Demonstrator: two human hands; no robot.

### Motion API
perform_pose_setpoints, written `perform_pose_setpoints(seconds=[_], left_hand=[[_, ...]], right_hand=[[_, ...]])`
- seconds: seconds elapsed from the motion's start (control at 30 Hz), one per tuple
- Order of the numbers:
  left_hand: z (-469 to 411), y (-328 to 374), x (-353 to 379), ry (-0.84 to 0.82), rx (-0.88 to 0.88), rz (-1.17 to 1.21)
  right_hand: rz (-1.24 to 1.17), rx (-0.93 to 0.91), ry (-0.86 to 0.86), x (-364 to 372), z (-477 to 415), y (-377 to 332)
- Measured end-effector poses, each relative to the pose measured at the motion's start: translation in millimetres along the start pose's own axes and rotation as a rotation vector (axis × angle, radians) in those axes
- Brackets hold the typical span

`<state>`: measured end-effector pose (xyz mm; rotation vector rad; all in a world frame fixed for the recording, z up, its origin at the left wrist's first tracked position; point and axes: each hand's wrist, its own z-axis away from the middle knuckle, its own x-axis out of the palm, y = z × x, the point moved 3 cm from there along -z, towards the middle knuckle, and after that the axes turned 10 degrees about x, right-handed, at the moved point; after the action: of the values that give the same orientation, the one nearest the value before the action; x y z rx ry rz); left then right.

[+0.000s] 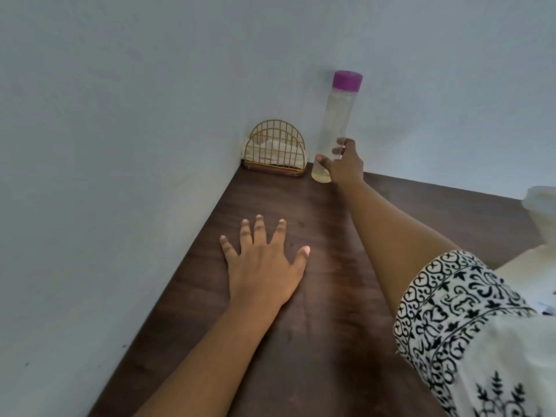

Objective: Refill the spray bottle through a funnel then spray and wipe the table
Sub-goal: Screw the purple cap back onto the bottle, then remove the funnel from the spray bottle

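- Purple cap point(347, 80) closes a tall clear bottle point(337, 115) at the table's point(316, 326) far corner, close to the wall. Only a shallow pale-yellow layer shows at its bottom.
- Right hand point(346, 164) grips the bottle low, thumb and fingers wrapped round it. Cannot tell whether the base rests on the table or is lifted.
- Left hand point(264, 266) lies flat on the table, fingers spread, holding nothing.
- Risk: low grip on a tall, leaning bottle at full reach. It could swing into the gold wire holder point(276, 136) just beside it, which holds folded white cloth point(279, 153).
- Risk: so little liquid may not refill a sprayer.
- Spray bottle and funnel not identified. White object point(541, 212) at the right edge is cropped.
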<state>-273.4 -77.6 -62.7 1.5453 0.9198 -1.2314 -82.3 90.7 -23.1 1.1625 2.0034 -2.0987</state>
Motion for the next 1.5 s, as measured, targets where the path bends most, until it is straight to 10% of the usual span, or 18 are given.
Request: perform_pose_setpoints(seconds=[0.67, 0.83, 1.0, 1.13, 1.5], left_hand=[[6, 5, -9, -0.002, -0.024, 0.042], [17, 10, -19, 0.053, 0.007, 0.081], [50, 51, -34, 0.31, 0.258, 0.489], [73, 124, -42, 0.164, 0.449, 0.7], [64, 198, -14, -0.02, 0.275, 0.861]], right_hand=[[-0.073, 0.135, -0.084, -41, 85, -94], [-0.071, -0.178, -0.365, -85, 177, -161], [0.707, -0.632, -0.617, -195, 233, -177], [0.965, -0.463, -0.687, -247, 213, -144], [0.741, -0.266, -0.703, -266, 185, -84]])
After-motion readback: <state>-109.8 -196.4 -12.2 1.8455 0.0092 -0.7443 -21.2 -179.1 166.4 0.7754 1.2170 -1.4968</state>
